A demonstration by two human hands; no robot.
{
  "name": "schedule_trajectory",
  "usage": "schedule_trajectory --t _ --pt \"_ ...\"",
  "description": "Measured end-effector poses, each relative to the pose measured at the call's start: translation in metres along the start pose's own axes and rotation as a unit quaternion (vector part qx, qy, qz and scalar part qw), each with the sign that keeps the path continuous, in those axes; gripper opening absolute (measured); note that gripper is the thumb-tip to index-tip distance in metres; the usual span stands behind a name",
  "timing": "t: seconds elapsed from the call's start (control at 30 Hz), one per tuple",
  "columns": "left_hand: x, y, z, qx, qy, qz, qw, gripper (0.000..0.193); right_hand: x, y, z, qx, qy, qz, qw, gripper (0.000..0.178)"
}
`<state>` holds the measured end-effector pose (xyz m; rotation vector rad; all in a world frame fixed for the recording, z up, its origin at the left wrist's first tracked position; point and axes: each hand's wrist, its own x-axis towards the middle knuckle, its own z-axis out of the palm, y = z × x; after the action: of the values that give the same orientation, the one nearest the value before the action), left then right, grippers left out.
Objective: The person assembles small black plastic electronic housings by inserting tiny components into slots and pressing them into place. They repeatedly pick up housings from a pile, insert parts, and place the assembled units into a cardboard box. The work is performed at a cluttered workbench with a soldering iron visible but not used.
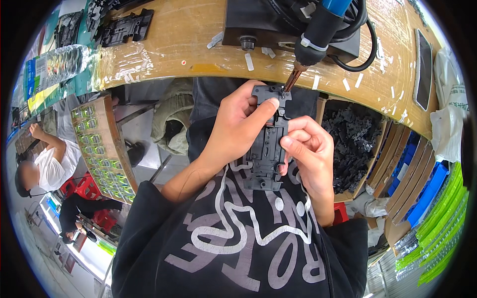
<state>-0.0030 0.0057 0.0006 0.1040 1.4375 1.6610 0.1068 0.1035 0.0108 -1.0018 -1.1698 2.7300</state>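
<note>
Between my hands is a long black plastic chassis plate (268, 154), held upright in front of my chest with its far end at the table edge. My left hand (243, 116) grips its upper left side, the thumb pressed on the face near the far end. Around the right edge, lower down, the fingers of my right hand (310, 149) are closed. The copper-coloured tip of a mounted tool with a black and blue body (313, 42), like a soldering iron or heat-staking head, meets the plate's far right corner. Whether it touches cannot be seen exactly.
Behind the tool stands a black box (238, 37) with cables. Similar black plates (126, 29) lie at the table's far left; a phone-like slab (423, 69) lies at right. Below the table, a carton (350, 144) holds many black parts. Two other people sit at left.
</note>
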Motion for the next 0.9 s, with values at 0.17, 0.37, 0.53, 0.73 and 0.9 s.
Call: schedule_trajectory --t 0.17,0.37,0.53,0.73,0.9 --pt "0.000 0.001 0.000 0.004 0.005 -0.005 1.000 0.019 0.001 -0.001 0.001 -0.004 0.001 0.004 1.000 0.012" --pt "0.000 -0.001 0.001 0.008 0.015 0.008 1.000 0.017 0.001 -0.002 0.000 0.000 -0.001 0.006 1.000 0.013" --pt "0.001 0.000 0.002 0.003 0.020 0.001 1.000 0.016 0.002 -0.002 0.000 0.001 -0.006 0.008 1.000 0.013" --pt "0.002 -0.002 0.001 0.009 0.015 0.010 1.000 0.015 0.003 0.000 -0.004 -0.009 -0.009 0.004 1.000 0.013" --pt "0.001 -0.011 -0.005 0.067 -0.011 -0.004 0.998 0.021 0.005 0.006 -0.013 -0.030 0.004 0.028 0.999 0.012"
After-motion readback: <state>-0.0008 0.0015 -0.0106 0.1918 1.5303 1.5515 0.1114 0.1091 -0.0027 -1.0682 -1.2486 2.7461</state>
